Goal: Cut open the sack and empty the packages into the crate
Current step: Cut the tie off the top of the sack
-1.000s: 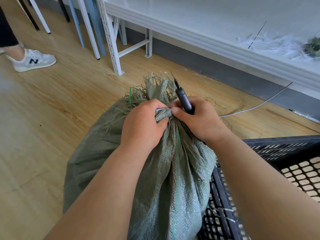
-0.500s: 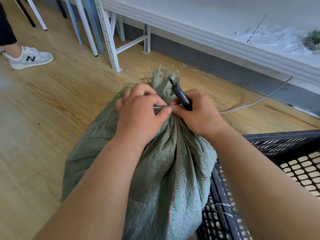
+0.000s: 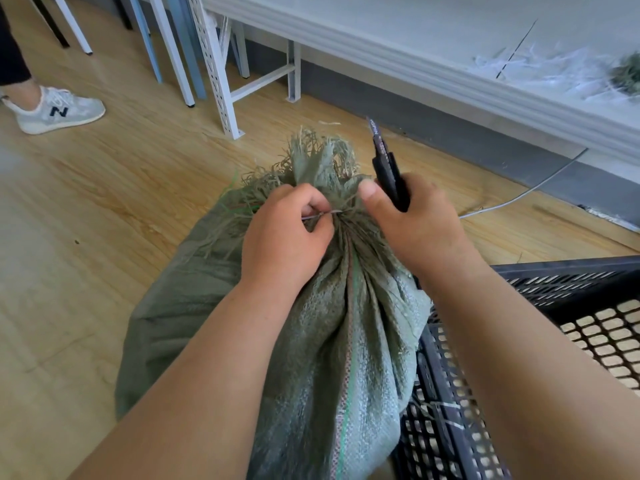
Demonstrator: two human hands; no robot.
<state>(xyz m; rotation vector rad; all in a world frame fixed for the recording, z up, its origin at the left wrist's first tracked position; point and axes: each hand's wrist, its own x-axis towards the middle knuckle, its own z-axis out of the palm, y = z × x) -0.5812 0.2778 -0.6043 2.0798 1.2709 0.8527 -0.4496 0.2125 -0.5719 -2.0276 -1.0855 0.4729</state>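
A green woven sack (image 3: 346, 341) stands on the wooden floor, its frayed neck bunched and bound by a thin tie (image 3: 327, 213). My left hand (image 3: 284, 237) pinches the loose end of that tie at the neck. My right hand (image 3: 419, 223) grips a black utility knife (image 3: 388, 171), blade pointing up and away, just right of the neck. A black perforated plastic crate (image 3: 554, 285) sits against the sack's right side; no packages show.
A pale long table (image 3: 450, 74) runs across the back, with white and green shreds (image 3: 571, 71) on top. White and blue metal legs (image 3: 214, 71) stand at upper left. Another person's sneaker (image 3: 59, 110) is at far left. A grey cable (image 3: 526, 192) lies on the floor.
My two hands have come apart at the sack's neck. The right hand with the knife has shifted right and up; the left now pinches the tie's end.
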